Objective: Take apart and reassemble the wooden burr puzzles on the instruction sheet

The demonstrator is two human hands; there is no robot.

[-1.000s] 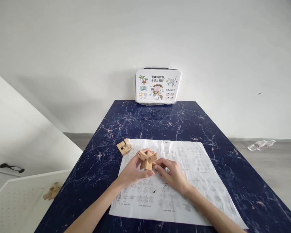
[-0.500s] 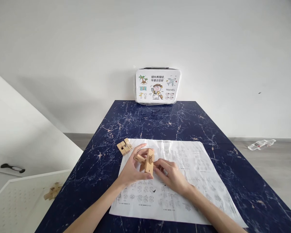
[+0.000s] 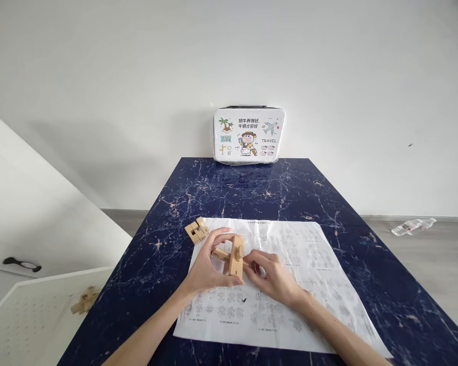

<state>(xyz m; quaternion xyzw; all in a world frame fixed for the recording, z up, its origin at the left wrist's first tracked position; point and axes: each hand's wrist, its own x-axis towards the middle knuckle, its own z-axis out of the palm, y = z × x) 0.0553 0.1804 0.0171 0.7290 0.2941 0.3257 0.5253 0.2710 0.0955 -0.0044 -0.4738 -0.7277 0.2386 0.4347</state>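
Note:
My left hand point(image 3: 207, 264) grips a joined set of wooden pieces point(image 3: 235, 256), thumb at its lower end and fingers at its top. One bar stands nearly upright, crossed by others. On the right side, my right hand point(image 3: 270, 274) pinches the end of a piece that sticks out; its fingertips partly hide it. Both hands are above a printed paper sheet point(image 3: 309, 305) with rows of small diagrams. Beyond my left hand, several wooden blocks point(image 3: 196, 230) lie at the sheet's upper left corner.
A white case point(image 3: 248, 134) with cartoon prints stands at the far edge of the dark blue marbled table point(image 3: 236, 195). Low on the left are a white surface point(image 3: 30, 315) and more wooden pieces point(image 3: 84, 300). A clear plastic bottle point(image 3: 412, 226) lies on the floor at right.
The held wooden pieces have turned slightly, and the crossing parts sit at a slightly different angle. Both hands keep their hold with little movement.

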